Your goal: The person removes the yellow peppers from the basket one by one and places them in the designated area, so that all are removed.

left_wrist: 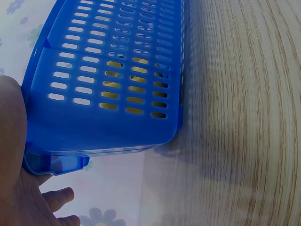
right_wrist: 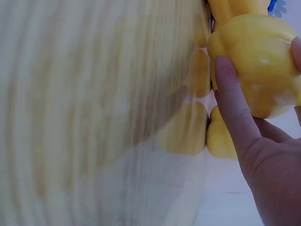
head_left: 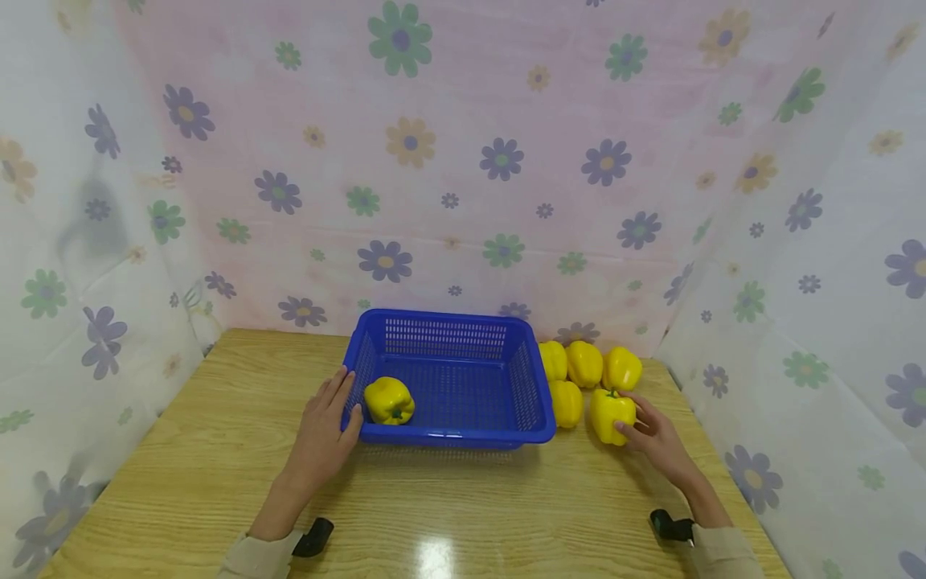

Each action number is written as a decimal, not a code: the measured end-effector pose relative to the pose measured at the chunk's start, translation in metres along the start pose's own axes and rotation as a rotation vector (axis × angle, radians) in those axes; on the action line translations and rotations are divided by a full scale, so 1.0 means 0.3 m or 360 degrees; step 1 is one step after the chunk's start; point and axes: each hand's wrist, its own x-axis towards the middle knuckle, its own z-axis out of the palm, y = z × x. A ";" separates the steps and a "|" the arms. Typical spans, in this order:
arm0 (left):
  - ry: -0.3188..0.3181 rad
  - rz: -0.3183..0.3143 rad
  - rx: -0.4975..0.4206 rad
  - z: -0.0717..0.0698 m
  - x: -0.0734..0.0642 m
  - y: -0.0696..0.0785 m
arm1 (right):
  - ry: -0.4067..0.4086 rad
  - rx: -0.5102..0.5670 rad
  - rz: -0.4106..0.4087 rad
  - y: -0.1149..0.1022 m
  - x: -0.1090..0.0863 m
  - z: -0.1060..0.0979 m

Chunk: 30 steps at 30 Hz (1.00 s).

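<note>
My left hand (head_left: 325, 434) holds the left side of a blue plastic basket (head_left: 448, 437), with the thumb over the rim near the front corner. In the left wrist view, its other fingers reach along the outside by a small handle (left_wrist: 61, 163). One yellow bell pepper (head_left: 387, 398) lies in the front left of the basket, stem toward me. To the right of the basket, my right hand (head_left: 660, 444) grips another yellow bell pepper (head_left: 606, 418) between thumb and fingers, its green stem upward. The right wrist view shows fingers spread round this pepper (right_wrist: 256, 61).
Several more yellow bell peppers (head_left: 584, 364) stand close together against the basket's right side, near the back of the wooden table (head_left: 434, 498). Flowered cloth (head_left: 463, 201) hangs behind and on both sides. Dark devices (head_left: 314, 537) are strapped at both wrists.
</note>
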 end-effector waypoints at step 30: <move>-0.0009 0.0005 -0.0017 -0.007 0.003 0.006 | -0.0405 0.0036 0.0406 -0.067 0.149 -0.036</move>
